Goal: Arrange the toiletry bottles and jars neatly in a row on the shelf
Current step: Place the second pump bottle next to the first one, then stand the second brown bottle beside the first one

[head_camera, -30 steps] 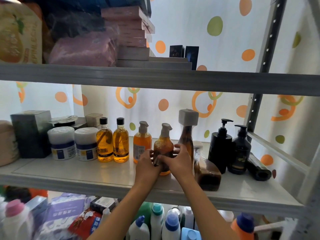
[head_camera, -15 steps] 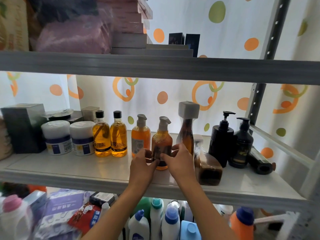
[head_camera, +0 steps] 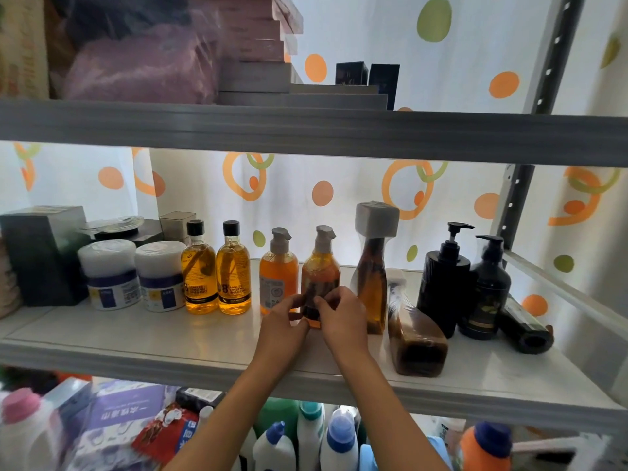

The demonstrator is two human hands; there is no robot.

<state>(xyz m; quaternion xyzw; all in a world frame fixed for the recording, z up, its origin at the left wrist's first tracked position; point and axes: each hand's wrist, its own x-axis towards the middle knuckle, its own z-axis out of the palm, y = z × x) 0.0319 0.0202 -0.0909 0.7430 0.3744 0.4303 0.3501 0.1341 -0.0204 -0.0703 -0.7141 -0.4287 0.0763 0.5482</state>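
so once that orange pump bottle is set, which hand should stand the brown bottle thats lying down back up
Probably the right hand. It is on the side of the pump bottle nearer the lying brown bottle, with bare shelf between. The left hand would have to cross over it.

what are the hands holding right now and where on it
Both hands, left hand and right hand, hold the amber pump bottle, which stands on the shelf; the grip is low on its body, near the base, one hand on each side.
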